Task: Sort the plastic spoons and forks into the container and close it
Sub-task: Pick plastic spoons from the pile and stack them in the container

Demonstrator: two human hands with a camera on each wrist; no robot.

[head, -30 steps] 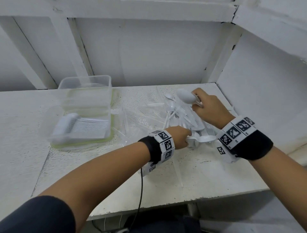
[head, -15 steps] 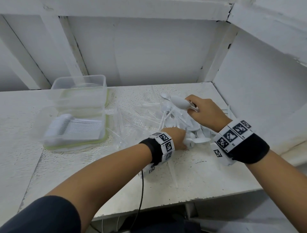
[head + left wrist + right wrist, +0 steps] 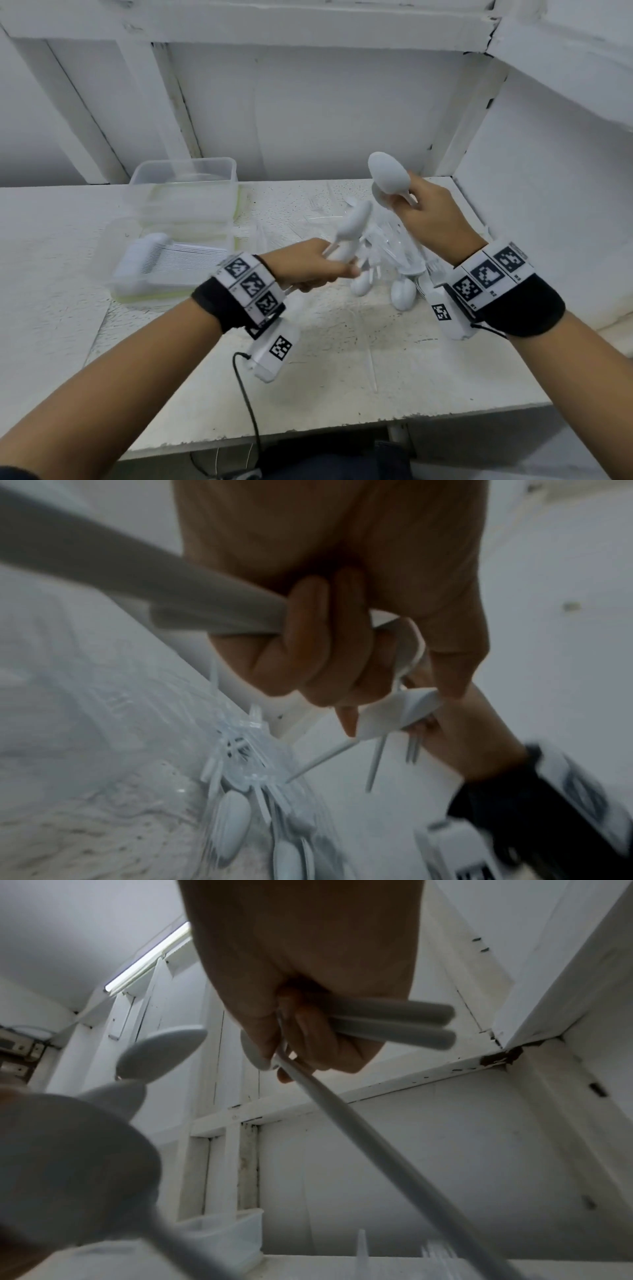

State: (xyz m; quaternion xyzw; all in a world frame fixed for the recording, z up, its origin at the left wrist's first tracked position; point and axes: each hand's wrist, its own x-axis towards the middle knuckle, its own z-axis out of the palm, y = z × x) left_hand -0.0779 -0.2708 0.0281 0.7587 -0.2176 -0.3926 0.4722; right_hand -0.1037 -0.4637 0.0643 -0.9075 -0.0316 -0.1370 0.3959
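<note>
My left hand (image 3: 310, 265) gripped white spoons (image 3: 352, 228) mid-frame; my right hand (image 3: 433, 219) clutched more spoons (image 3: 388, 176), and only its wrist view revealed curled fingers (image 3: 329, 1042) around the handles.

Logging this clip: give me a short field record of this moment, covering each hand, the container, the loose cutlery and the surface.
left hand: raised above the pile, grips white spoons
right hand: raised higher, grips white spoons, bowls up
container: clear, open, on the left of the table; whether the tray in front is its lid is unclear
tray contents: one row of white cutlery
loose pile: spoons and clear forks, between the hands
table: white, cracked paint
</note>
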